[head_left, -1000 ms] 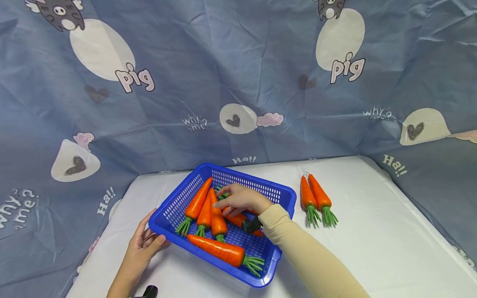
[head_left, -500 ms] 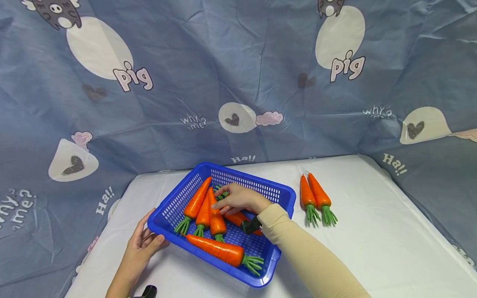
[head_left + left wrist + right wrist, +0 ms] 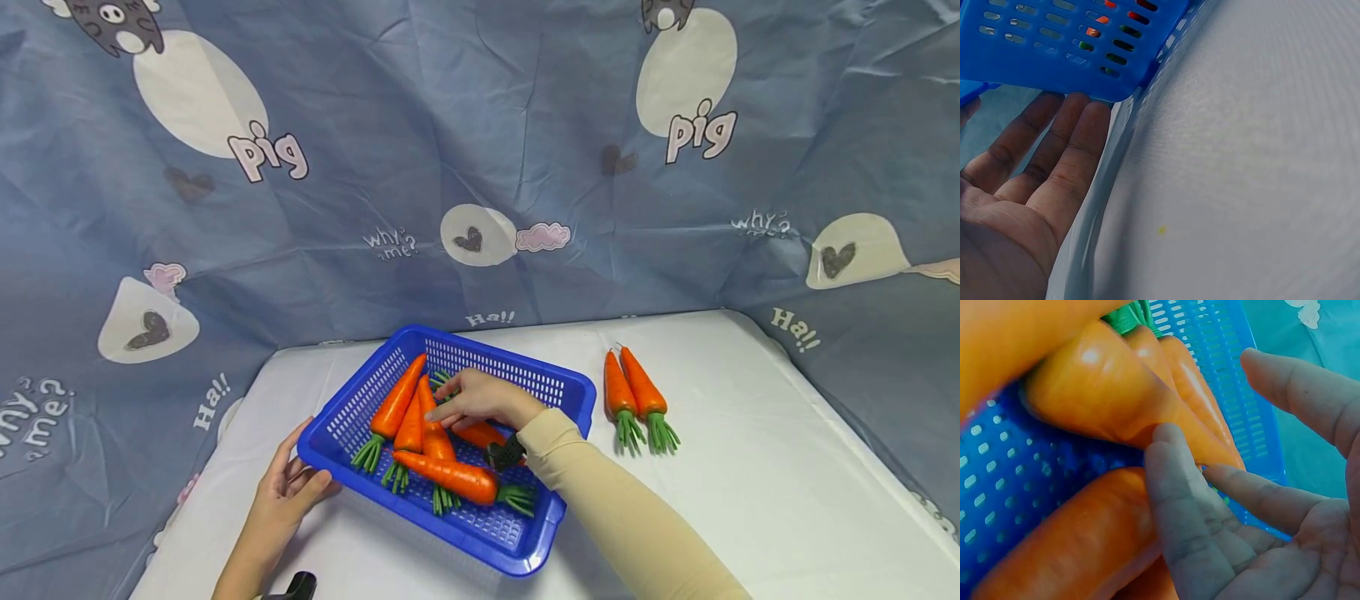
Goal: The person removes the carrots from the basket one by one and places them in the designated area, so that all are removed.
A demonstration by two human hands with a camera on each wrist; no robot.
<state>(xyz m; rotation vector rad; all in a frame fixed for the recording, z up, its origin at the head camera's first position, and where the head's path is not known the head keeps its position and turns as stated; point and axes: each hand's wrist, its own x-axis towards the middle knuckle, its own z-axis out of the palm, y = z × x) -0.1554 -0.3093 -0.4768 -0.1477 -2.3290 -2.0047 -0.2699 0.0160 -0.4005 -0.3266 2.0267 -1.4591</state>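
Observation:
A blue plastic basket (image 3: 510, 543) with slotted walls holds several orange carrots with green tops. One carrot (image 3: 450, 477) lies crosswise at the front, over the lower ends of two others. Another carrot (image 3: 401, 400) leans along the left wall. My left hand (image 3: 281, 496) is at the basket's left corner; in the left wrist view its straight fingers (image 3: 1063, 169) touch the basket's bottom edge. Inside the basket, my right hand (image 3: 480, 400) reaches over the carrots with loosely spread fingers. The right wrist view has its fingertips beside a carrot (image 3: 1104, 387), with nothing between them.
Two more carrots (image 3: 633, 400) lie side by side on the white tablecloth (image 3: 735, 467), right of the basket. Behind the table hangs a blue-grey printed cloth (image 3: 337, 225). My right forearm in a beige sleeve (image 3: 622, 517) crosses the basket's right side.
The front carrot has shifted inward from the basket's front wall onto the lower ends of the other carrots. Both hands and the basket stay almost where they were.

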